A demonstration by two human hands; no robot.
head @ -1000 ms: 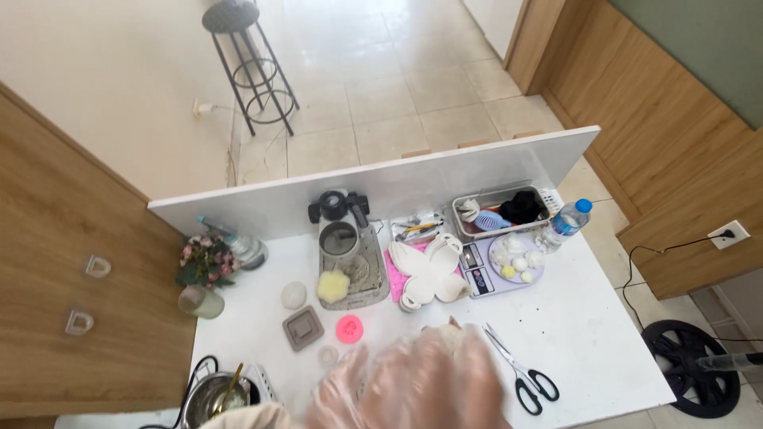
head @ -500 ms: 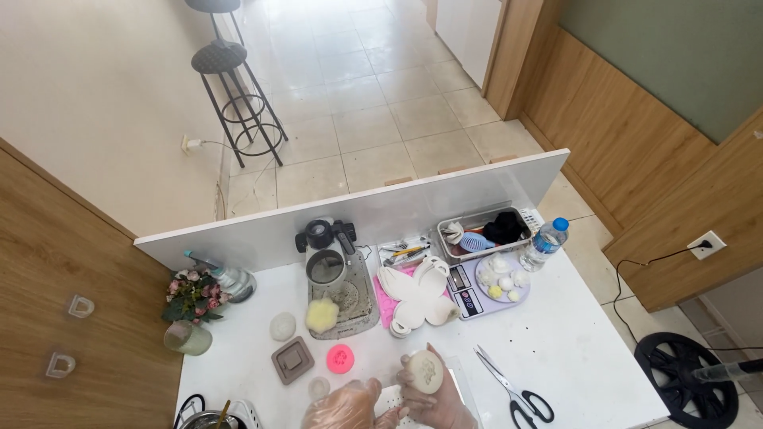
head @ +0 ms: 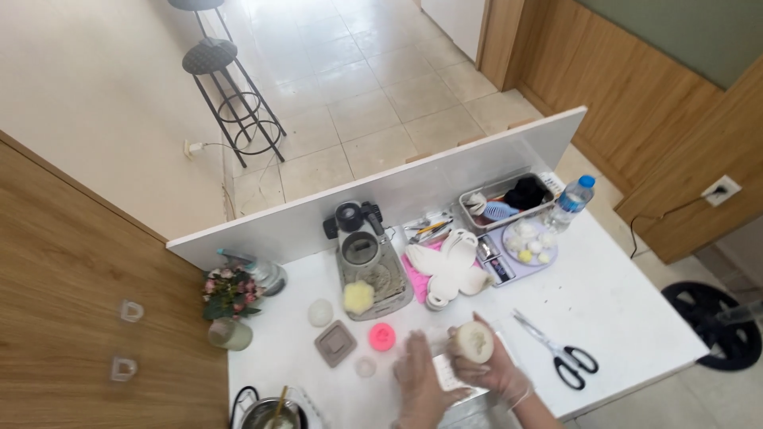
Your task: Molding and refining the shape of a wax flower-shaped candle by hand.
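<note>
A person in clear gloves works at a white table set against a low white partition, seen from above. The right hand is wrapped round a pale round mould, fingers curled underneath so its patterned face tilts up toward the wearer, apparently for a look at the impression. The left hand lies flat and open beside it, holding nothing, its palm on the table next to a clear tray (only partly visible under the hands), perhaps to steady it.

Materials sit in a loose arc within reach. Scissors lie just right of the hands, blades pointing away. To the left are a pink disc, a small pale disc, a square grey mould and a white ball. Behind them a metal tray carries a yellow lump and a cup-like machine part. Against the partition stand white curved pieces over a pink mat, a lilac plate of small balls, a bin of tools and a water bottle, kept clear of the work. A posy in a jar marks the far left corner, and a pot sits at the near edge.
</note>
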